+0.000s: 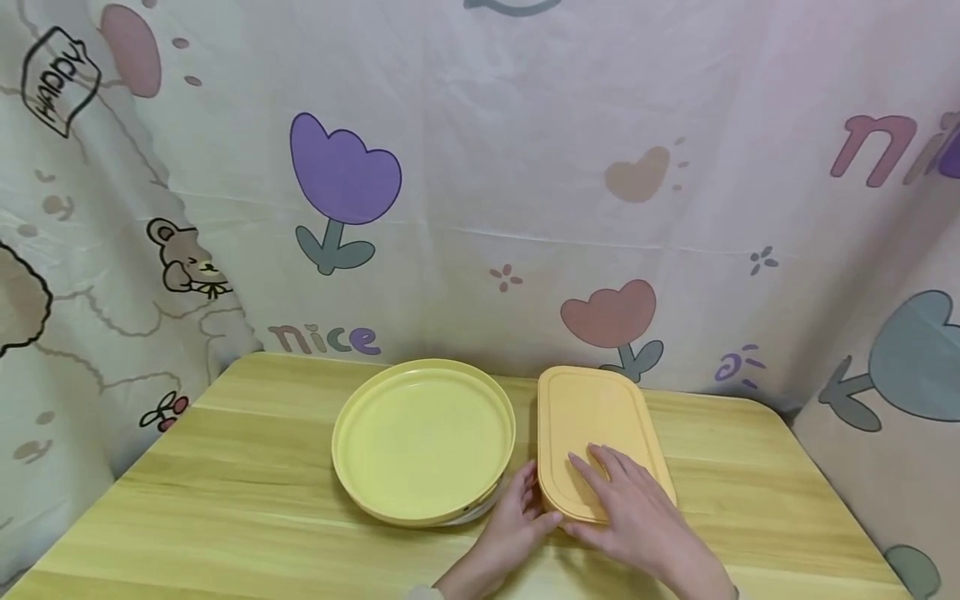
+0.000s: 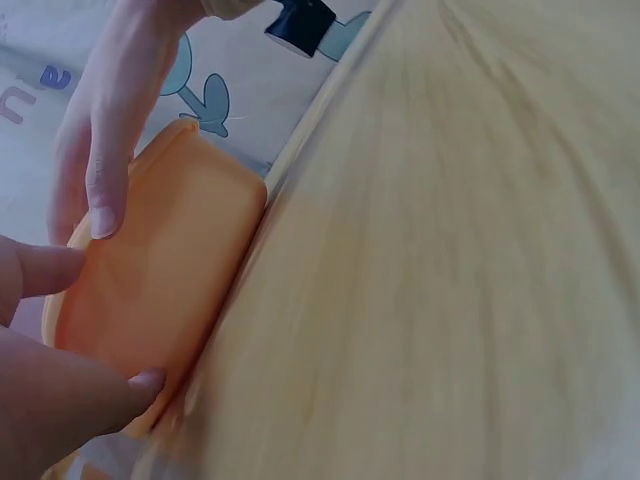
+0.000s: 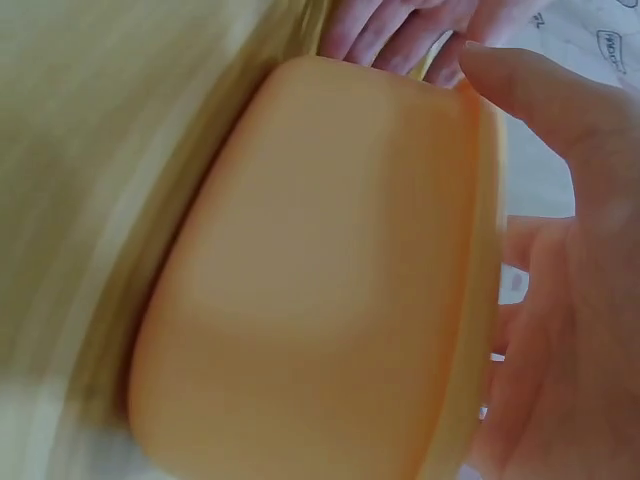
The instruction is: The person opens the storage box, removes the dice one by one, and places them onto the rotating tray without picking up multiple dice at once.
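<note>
Both hands are gathered at the near end of a rectangular orange storage box (image 3: pixel 300 260), which stands on the table at about one o'clock from the person, its flat lid (image 1: pixel 585 408) on top. The right hand (image 1: pixel 637 512) comes in from five o'clock, its fingers spread loosely over the lid and its thumb down by the near rim. The left hand (image 1: pixel 513 517) is at the box's seven o'clock corner, thumb by the end wall and forefinger well apart from it, the other fingers along the side; how firmly it presses there, if at all, I can't tell. Just beside the box, at its nine o'clock, sits a round container (image 1: pixel 423 442) with a shallow-rimmed yellow top, a bit of whitish side peeking out beneath. Both stand on a wood-grain table (image 1: pixel 225 467) with rounded far corners. Past it, at twelve o'clock, hangs a pale printed cloth (image 1: pixel 495 150), with a purple tulip (image 1: pixel 345 179) toward eleven and a smaller reddish one (image 1: pixel 611 315) toward one, right behind the box.
</note>
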`<state>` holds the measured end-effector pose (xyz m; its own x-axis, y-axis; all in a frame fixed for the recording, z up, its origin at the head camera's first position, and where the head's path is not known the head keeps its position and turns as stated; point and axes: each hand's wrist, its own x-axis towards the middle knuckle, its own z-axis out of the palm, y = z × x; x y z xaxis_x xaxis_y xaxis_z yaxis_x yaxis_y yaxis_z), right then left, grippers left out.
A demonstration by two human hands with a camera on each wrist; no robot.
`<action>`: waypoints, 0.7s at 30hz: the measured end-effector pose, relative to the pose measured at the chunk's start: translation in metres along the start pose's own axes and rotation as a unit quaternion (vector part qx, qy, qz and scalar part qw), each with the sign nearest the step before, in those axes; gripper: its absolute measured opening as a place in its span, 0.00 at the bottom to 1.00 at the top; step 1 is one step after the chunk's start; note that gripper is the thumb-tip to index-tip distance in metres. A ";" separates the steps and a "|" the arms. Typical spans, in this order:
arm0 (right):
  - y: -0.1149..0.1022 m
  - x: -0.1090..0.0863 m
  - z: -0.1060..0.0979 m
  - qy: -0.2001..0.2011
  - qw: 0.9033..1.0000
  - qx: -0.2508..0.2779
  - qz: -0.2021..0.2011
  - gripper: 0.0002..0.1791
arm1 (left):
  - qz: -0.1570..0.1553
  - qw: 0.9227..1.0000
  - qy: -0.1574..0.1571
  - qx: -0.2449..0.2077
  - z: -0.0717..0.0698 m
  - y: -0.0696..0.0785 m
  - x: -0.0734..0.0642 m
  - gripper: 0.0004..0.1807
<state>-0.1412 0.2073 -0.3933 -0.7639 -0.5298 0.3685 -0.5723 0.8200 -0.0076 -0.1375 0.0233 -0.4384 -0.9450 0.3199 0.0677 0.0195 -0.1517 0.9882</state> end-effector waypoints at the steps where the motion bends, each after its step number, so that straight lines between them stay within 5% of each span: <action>1: 0.000 0.000 0.001 -0.004 1.000 0.000 0.002 0.41 | -0.003 1.000 -0.001 -0.011 0.000 -0.001 0.001 0.42; 13: 0.001 0.000 0.008 0.027 0.999 -0.028 -0.009 0.35 | -0.029 0.999 0.014 -0.001 0.004 -0.001 0.004 0.39; 21: -0.001 0.000 0.007 0.035 0.998 -0.042 -0.019 0.36 | -0.027 0.999 -0.010 -0.015 0.005 0.002 0.001 0.47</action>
<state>-0.1433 0.2050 -0.3997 -0.7180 -0.5470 0.4305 -0.5711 0.8164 0.0849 -0.1373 0.0276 -0.4353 -0.9375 0.3476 0.0176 -0.0413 -0.1615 0.9860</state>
